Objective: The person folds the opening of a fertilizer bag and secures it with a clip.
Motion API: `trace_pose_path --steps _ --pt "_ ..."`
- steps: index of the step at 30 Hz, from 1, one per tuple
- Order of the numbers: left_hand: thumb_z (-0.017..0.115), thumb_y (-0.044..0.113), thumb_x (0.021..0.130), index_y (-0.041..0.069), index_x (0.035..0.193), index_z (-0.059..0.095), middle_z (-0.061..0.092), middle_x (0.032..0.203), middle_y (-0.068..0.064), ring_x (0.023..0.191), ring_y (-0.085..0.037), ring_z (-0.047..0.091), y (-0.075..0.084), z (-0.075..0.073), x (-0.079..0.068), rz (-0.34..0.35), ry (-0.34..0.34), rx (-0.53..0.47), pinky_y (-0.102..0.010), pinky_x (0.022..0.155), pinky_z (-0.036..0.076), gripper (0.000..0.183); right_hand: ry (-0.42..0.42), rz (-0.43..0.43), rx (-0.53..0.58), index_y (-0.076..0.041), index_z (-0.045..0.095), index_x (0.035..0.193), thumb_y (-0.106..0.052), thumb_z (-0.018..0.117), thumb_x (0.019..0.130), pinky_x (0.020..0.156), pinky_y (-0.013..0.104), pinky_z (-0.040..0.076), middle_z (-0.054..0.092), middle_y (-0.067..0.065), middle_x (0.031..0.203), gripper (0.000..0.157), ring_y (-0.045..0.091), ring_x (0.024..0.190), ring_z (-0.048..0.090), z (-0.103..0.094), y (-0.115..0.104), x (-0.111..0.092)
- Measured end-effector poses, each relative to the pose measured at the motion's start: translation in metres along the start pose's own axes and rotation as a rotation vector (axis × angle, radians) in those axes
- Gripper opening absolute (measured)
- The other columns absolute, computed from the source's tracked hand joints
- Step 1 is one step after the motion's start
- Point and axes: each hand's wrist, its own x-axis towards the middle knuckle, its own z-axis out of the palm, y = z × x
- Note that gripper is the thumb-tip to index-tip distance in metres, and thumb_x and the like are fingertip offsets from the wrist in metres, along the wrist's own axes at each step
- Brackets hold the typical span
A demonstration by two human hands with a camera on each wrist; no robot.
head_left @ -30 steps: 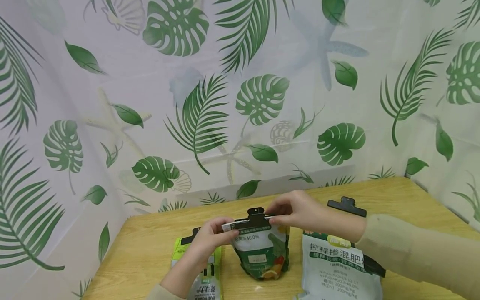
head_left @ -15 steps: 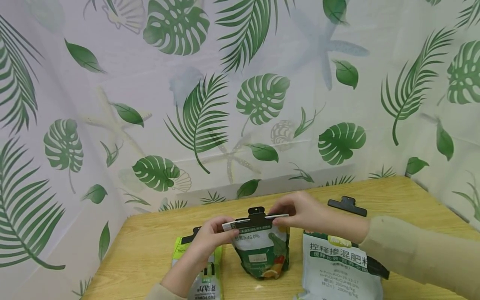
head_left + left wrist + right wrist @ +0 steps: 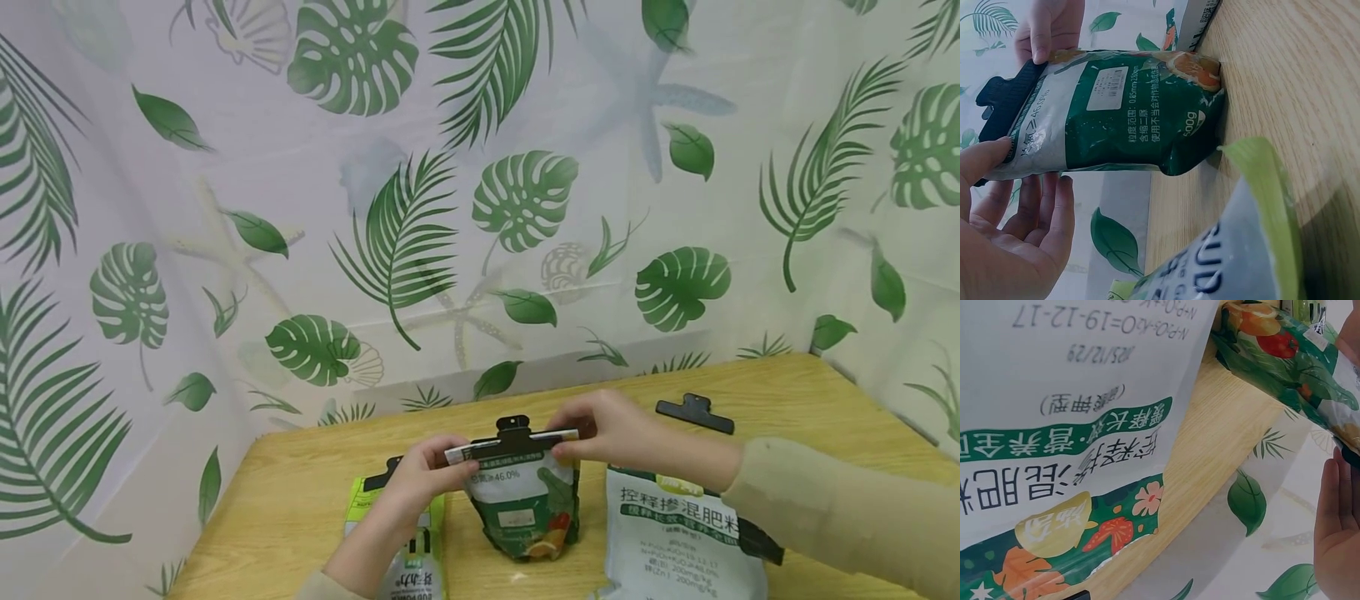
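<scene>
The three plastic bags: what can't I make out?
Lime and white plastic bag: some lettering, behind the left arm (head view).
Large white and green plastic bag: upper right corner, behind the beige sleeve (head view), cut by left edge (right wrist view).
Small green and white plastic bag: contents, hidden by printed plastic (all views).

The middle bag point(image 3: 513, 521) looks like glossy, crinkled plastic; its clip point(image 3: 513, 435), smooth dark plastic. The counter point(image 3: 292, 508) shows smooth, faintly shiny wood grain. The right sleeve point(image 3: 832, 504) is matt cloth.
</scene>
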Motion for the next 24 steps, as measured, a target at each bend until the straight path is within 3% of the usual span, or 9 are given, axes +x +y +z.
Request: trace_pose_path --steps 6,14,24 --pt "0.072 0.023 0.085 0.005 0.108 0.064 0.06 0.089 0.0 0.086 -0.015 0.059 -0.001 0.001 0.0 -0.006 -0.003 -0.011 -0.033 0.082 0.053 0.03 0.008 0.004 -0.009 -0.014 0.071 0.1 -0.03 0.075 0.081 0.06 0.024 0.051 0.069 -0.003 0.094 0.025 0.009 0.068 0.059 0.001 0.003 -0.002" --pt "0.072 0.024 0.085 0.005 0.108 0.064 0.061 0.091 -0.001 0.087 -0.015 0.059 -0.002 0.001 0.0 -0.016 -0.001 -0.003 -0.039 0.086 0.052 0.03 0.007 -0.011 -0.008 -0.017 0.07 0.088 -0.029 0.076 0.08 0.051 0.023 0.045 0.06 -0.009 0.069 0.015 0.01 0.058 0.051 0.005 0.011 -0.005" --pt "0.071 0.02 0.085 0.003 0.109 0.063 0.062 0.096 -0.002 0.09 -0.015 0.059 -0.003 0.001 0.001 -0.012 0.004 -0.012 -0.036 0.084 0.052 0.03 0.004 0.012 0.002 -0.016 0.064 0.077 -0.029 0.074 0.082 0.051 0.022 0.044 0.058 -0.007 0.063 0.017 0.007 0.056 0.05 0.012 0.016 -0.009"
